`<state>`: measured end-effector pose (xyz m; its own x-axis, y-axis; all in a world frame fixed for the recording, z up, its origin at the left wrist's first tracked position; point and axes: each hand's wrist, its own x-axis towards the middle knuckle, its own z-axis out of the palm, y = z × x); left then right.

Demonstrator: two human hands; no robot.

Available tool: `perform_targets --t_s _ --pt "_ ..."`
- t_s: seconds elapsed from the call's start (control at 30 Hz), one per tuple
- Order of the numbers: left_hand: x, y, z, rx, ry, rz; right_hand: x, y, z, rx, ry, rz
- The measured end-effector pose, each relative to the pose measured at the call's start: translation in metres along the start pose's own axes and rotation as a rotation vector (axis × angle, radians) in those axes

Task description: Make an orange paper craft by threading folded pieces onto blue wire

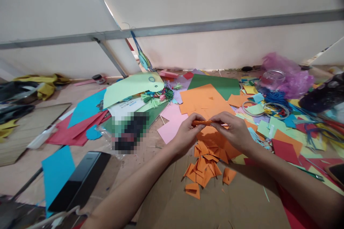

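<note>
Both hands meet over orange paper near the middle of the head view. My left hand (189, 129) pinches the left end of a small folded orange paper piece (203, 123). Closed on its right end is my right hand (228, 128), fingers bent around it. Under and behind the hands lie larger orange sheets (206, 100). Just below them, a loose pile of small folded orange pieces (205, 166) rests on a brown cardboard sheet (215, 207).
A black box-shaped device (80, 180) lies on blue paper at lower left. Green sheets and yarn tassels (158, 96) are behind the left hand. Paper scraps, rings (276, 111), a glass jar (272, 78) and a dark bottle (324, 93) crowd the right side.
</note>
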<state>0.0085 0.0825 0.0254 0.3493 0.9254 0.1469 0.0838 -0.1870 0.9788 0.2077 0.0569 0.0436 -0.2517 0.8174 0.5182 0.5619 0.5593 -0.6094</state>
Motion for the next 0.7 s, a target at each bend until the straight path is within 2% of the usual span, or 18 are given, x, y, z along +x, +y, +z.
perform_targets --t_s 0.33,0.7 --pt "0.0007 0.0008 -0.0047 0.187 -0.028 0.068 0.0004 -0.0026 -0.0014 0.021 0.007 -0.015" --pt "-0.0023 0.0054 -0.0027 0.122 -0.057 0.005 -0.0005 0.0015 -0.0003 0.030 0.052 0.023"
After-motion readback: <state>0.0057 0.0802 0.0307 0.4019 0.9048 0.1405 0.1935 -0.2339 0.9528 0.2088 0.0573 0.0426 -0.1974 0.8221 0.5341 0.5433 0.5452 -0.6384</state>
